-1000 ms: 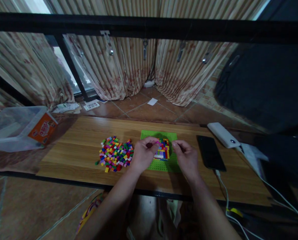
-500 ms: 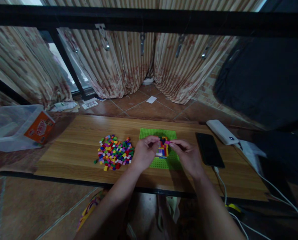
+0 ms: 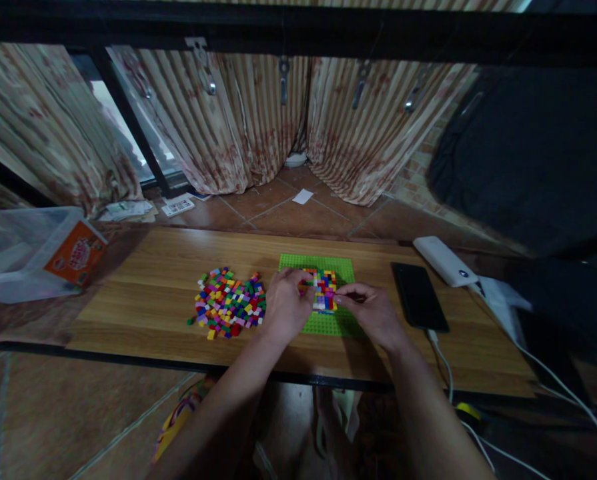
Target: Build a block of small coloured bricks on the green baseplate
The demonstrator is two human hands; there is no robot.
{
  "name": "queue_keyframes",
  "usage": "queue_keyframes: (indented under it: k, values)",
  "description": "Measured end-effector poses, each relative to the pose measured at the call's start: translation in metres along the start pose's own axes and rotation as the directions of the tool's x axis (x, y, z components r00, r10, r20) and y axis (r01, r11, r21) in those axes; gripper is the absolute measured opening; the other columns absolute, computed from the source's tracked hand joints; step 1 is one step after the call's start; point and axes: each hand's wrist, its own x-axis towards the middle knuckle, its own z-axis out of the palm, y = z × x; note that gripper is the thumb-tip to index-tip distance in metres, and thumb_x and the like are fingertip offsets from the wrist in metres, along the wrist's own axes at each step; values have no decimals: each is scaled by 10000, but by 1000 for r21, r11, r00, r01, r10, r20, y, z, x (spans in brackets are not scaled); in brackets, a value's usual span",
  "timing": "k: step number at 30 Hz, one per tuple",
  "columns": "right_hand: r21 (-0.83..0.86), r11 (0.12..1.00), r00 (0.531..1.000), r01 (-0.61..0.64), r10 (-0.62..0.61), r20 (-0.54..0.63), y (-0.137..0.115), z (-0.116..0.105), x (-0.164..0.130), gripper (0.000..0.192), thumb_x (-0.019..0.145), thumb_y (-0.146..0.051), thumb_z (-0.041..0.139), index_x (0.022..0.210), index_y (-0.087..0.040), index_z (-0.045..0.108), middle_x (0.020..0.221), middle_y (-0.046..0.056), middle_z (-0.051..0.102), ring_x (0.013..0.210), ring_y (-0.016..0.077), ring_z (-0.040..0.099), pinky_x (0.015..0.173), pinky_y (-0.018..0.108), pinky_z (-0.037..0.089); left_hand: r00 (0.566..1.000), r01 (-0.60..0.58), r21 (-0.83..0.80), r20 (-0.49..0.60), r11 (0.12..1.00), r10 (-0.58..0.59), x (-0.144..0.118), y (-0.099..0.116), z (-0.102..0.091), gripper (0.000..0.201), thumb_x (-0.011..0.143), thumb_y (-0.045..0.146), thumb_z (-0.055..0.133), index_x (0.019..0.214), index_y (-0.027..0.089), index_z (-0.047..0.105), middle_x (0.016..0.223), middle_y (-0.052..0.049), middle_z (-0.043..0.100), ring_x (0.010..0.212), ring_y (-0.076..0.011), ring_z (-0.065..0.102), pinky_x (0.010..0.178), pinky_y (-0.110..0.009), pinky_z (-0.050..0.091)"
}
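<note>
Brick block on green baseplate — both hands touching

Wooden table — bearing loose bricks, green baseplate, phone, power bank.

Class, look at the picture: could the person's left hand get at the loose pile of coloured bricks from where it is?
Probably yes. The left hand rests at the green baseplate's left edge, right beside the brick pile, with only bare table around and nothing between.

orange label on the clear plastic box, print too blurred to read, no other legible text
</note>
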Motion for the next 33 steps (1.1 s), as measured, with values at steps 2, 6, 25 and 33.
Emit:
queue_keyframes:
  k: [2,6,25,33]
  values:
    - [-4,1000,1000,8,-8,-12,1,1,1,262,705,-441,725,776,-190,721,766,31,709,692,175,609,686,310,456,999,-46,75,-21,996,47,-1,1,3,203,784,199,624,974,181,693,1022,-82,654,1003,-231,565,942,-380,440]
    - [-6,1000,999,18,-19,-33,1,3,2,252,705,-440,716,743,-191,703,709,19,688,651,165,591,653,299,447,997,-63,171,-22,983,68,-2,2,9,297,776,280,663,1057,183,670,1090,-97,619,1047,-258,519,951,-403,423]
    - [48,998,993,-46,51,-105,-6,8,0,236,667,-430,719,669,-195,694,629,10,676,592,156,570,607,288,428,999,-37,137,-25,990,40,1,7,16,253,800,278,657,1035,186,654,1109,-98,607,1062,-252,522,956,-401,404]
    - [67,996,989,-50,59,-139,-4,10,1,238,643,-429,727,655,-192,699,627,19,681,577,154,569,596,290,420,1000,20,145,-22,989,-17,1,11,17,312,762,339,710,1034,196,655,1136,-101,596,1057,-271,511,935,-420,406]
